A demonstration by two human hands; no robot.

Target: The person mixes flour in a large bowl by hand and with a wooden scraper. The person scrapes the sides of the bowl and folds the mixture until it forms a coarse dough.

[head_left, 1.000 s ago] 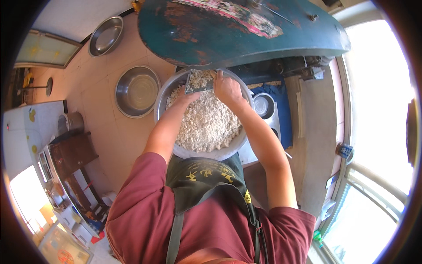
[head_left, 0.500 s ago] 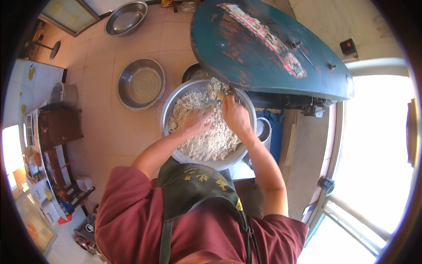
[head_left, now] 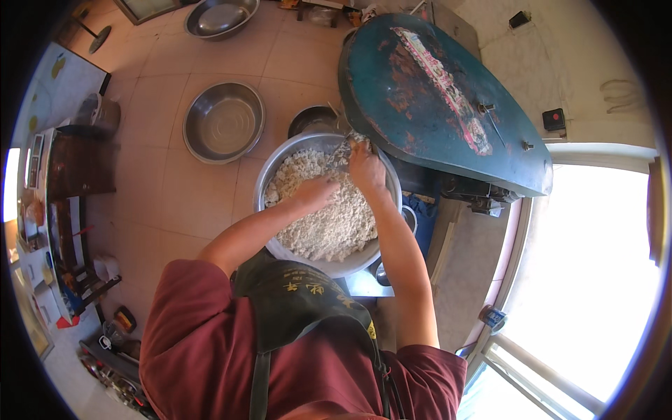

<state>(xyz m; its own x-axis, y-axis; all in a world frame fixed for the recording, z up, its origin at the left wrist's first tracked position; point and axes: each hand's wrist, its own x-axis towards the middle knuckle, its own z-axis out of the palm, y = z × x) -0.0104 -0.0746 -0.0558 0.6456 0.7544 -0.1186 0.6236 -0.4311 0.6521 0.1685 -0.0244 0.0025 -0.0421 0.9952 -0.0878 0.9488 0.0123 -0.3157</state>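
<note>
At centre frame I see my left hand (head_left: 316,190) pressed palm-down, fingers half buried, in the crumbly white dough (head_left: 323,210) filling the big steel basin (head_left: 274,171). Just right, my right hand (head_left: 365,162) curls closed around a clump near the far rim.

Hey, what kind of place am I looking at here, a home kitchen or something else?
Probably a working food-prep room rather than a home kitchen: a large steel basin of crumbly white dough sits by a worn teal machine cover, and empty metal bowls stand on the tiled floor.
</note>
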